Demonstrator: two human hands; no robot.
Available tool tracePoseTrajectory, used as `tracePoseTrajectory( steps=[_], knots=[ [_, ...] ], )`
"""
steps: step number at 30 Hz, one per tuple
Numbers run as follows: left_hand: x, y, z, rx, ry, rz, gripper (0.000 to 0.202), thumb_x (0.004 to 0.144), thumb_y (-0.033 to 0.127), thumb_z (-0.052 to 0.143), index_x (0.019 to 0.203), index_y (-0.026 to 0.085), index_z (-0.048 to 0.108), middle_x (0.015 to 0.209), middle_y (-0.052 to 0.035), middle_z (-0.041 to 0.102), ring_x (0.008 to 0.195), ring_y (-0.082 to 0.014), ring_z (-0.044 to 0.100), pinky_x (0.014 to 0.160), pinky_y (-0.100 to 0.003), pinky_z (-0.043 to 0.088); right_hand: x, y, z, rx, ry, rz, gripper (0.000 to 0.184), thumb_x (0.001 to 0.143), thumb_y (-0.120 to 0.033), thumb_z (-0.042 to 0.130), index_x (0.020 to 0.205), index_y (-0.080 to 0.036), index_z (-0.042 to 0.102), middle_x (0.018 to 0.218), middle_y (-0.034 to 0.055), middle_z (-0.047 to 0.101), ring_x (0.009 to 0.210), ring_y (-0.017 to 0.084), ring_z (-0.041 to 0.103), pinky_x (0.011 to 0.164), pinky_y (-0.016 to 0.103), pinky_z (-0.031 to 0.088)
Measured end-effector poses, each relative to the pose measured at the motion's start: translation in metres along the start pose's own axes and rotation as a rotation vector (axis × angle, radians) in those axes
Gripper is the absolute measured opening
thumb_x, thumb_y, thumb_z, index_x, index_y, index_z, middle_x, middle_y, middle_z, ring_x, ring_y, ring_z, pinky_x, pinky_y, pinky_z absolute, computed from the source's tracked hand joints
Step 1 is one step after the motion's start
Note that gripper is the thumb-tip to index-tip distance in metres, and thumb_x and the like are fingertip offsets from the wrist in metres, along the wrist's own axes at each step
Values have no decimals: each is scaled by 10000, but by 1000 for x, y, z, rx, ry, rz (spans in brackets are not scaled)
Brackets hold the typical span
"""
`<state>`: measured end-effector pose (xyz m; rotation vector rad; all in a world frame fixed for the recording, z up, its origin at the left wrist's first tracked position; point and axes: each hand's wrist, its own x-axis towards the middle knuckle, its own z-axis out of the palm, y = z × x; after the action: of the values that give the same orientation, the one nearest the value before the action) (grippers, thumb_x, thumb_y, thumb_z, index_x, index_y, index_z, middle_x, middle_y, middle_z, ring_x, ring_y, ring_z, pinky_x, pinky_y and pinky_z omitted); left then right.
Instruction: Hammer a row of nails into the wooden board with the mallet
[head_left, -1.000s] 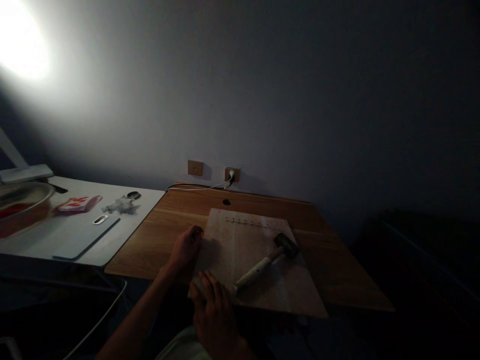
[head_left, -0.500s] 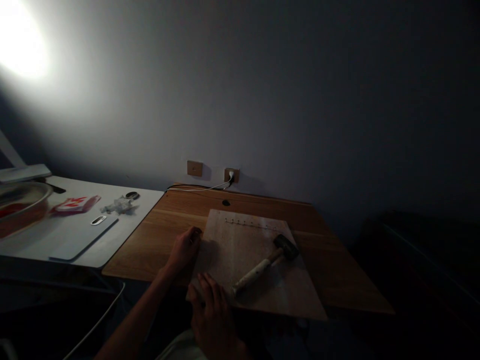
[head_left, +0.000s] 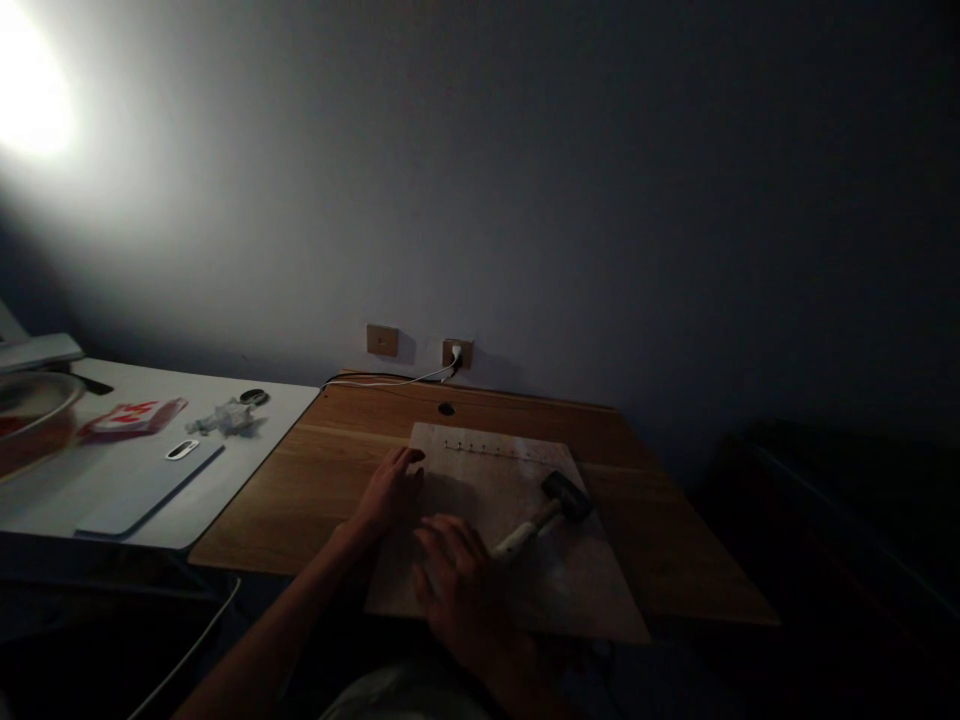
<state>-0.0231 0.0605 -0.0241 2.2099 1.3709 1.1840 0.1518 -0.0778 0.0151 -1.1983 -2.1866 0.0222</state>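
Note:
A pale wooden board point(head_left: 480, 500) lies flat, with a row of several small nails point(head_left: 484, 450) near its far edge. Across its right half rests a hammer point(head_left: 566, 497) with a dark head and a light-coloured grip. My left hand point(head_left: 394, 487) is over the board's left edge, fingers loosely bent and apart; nothing shows in them. Close to the end of the hammer's grip, my right hand point(head_left: 465, 580) hovers over the near part of the board with its fingers apart. It covers the grip's lower end, and contact cannot be made out.
Beneath the board is a brown wooden table point(head_left: 300, 500). On the white table point(head_left: 277, 410) at left are a flat scale point(head_left: 150, 490), a crumpled clear bag point(head_left: 229, 417), a red-and-white packet point(head_left: 135, 417) and a bowl point(head_left: 37, 410). A plugged-in cable point(head_left: 397, 382) runs along the wall.
My right hand has lifted from the board's near-left corner and moved right, towards the hammer's grip. My left hand has shifted right, over the board's left edge. The view has turned slightly.

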Motion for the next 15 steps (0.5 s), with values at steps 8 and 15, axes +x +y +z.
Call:
tracePoseTrajectory(
  steps=[8, 15],
  knots=[
    [64, 3, 50, 224, -184, 145, 496, 852, 174, 594, 1347, 186, 562, 1404, -157, 550, 1281, -302, 546, 1114, -469, 433, 70, 163, -43, -400, 13, 497, 335, 963, -261, 545, 1251, -155, 679, 1266, 133, 670, 1177, 248, 599, 1012, 346, 433],
    [90, -4, 70, 296, -231, 182, 474, 940, 266, 575, 1404, 179, 542, 1472, -187, 517, 1376, -314, 492, 1149, -476, 394, 77, 207, -36, -497, 8, 585, 406, 997, -330, 503, 1306, -115, 654, 1324, 195, 628, 1217, 315, 574, 1013, 412, 395]
  ],
)
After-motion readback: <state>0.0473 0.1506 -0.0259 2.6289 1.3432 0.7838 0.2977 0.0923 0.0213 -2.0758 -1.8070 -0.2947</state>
